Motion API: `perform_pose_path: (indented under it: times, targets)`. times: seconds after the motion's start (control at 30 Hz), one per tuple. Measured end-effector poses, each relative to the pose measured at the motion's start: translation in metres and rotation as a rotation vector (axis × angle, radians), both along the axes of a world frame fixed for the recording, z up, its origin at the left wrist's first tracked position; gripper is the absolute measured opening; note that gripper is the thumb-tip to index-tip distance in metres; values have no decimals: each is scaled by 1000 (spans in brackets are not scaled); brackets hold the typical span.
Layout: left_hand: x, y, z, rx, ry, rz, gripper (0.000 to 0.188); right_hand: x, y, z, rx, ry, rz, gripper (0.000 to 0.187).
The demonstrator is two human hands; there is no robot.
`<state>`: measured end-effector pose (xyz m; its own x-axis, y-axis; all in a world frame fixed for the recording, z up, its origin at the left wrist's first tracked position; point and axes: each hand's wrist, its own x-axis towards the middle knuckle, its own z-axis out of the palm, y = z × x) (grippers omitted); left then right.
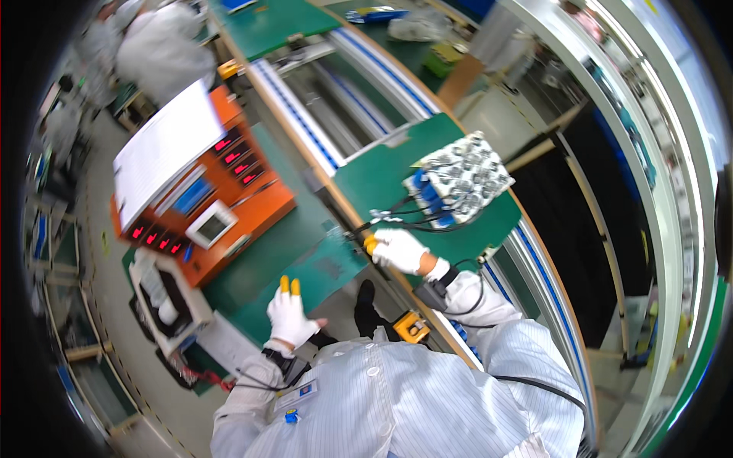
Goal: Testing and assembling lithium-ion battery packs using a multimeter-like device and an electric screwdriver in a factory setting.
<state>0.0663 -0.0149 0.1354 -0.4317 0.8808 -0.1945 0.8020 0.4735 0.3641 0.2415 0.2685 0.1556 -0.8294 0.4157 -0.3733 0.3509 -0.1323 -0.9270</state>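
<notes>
Cables [412,223] beside the right hand [401,250] are apparently being handled; its grip cannot be told. Left hand [292,317] is spread, empty; cable support is probably required next.

Orange machine [263,206], red displays [241,169] lit. On top of machine: white papers [164,153]. Also on machine: small screen [212,224], white frame. Just beside machine: white box [198,299], dark inside. Beyond machine: people [164,57] in white. Left of machine: rack [90,350].
</notes>
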Motion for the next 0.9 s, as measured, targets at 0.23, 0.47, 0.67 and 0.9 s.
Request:
perform_pose_path:
  times: [0.23, 0.47, 0.67, 0.9]
  targets:
    - [103, 260, -4, 429, -21, -246, 85, 92, 181, 99, 1057, -159, -356, 33]
    - [132, 296, 17, 359, -393, -274, 23, 83, 264, 92, 1432, -351, 123, 40]
    - [110, 297, 68, -114, -1476, 17, 16, 36, 306, 97, 1185, -785, 454, 34]
    - [88, 277, 51, 43, -1560, 93, 19, 68, 278, 88, 1211, -870, 258, 48]
